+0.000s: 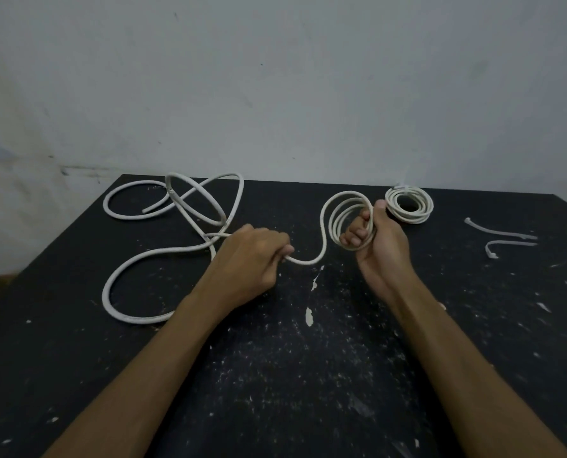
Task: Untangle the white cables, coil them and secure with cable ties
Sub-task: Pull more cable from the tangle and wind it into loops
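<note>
Between both gripping hands, left [252, 256] and right [379, 239], runs the white cable [321, 239].

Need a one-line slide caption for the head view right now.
Right hand holds a part-wound coil while left hand feeds loose cable; tied coil and two ties wait on the table.

Thick white round cable [163, 251] sprawls in loose loops toward the desk's far-left corner; a finished tied coil [409, 205] and two loose white cable ties [503, 239] lie far right.

two hands [252, 256] [379, 239], two white cables [136, 259] [409, 204], two cable ties [500, 230] [506, 246], one table [308, 375]
</note>
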